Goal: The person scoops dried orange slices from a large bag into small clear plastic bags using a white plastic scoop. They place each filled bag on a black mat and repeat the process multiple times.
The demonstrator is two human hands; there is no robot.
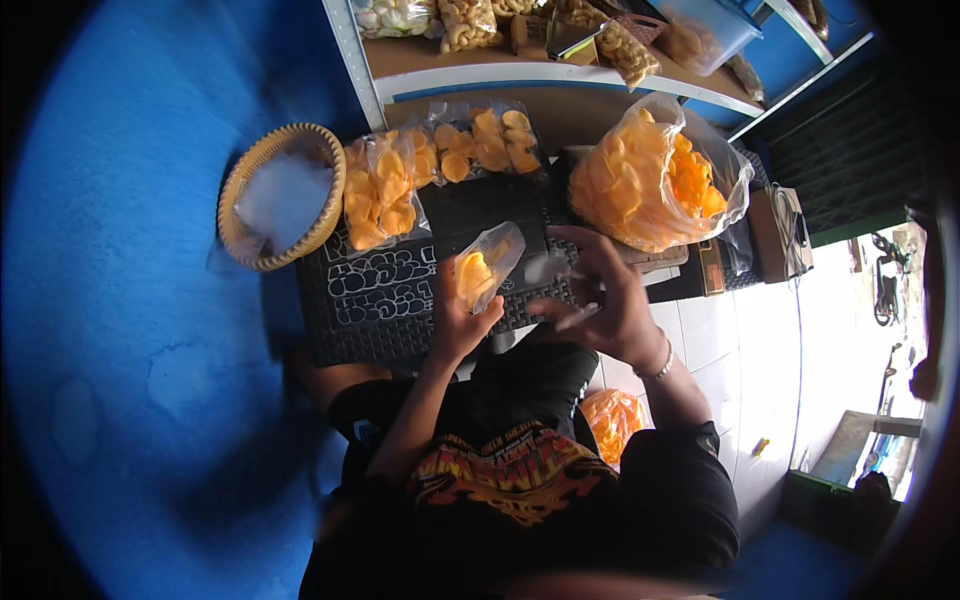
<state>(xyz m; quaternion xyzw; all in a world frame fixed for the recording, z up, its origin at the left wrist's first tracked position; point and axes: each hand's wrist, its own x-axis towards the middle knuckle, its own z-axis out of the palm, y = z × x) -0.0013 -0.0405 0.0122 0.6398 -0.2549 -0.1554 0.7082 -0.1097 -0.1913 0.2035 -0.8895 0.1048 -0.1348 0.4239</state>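
My left hand [465, 319] holds a small clear plastic bag [495, 259] with orange crackers [475, 279] in its lower part. To its right, my right hand [600, 296] is spread apart from the bag; whitish, blurred pieces, too unclear to name, show by its fingers. Beyond the right hand, a large clear plastic bag [619, 180] full of orange crackers has its mouth turned to the right. Several small filled cracker bags [382, 187] lie along the left and far side of the black woven table [375, 341].
A wicker basket [336, 195] with clear plastic bags stands at the left by the blue wall [135, 247]. A shelf [480, 71] with bagged snacks runs behind the table. A cardboard box [769, 232] with a cable is at the right; an orange-filled bag [615, 424] sits on the floor.
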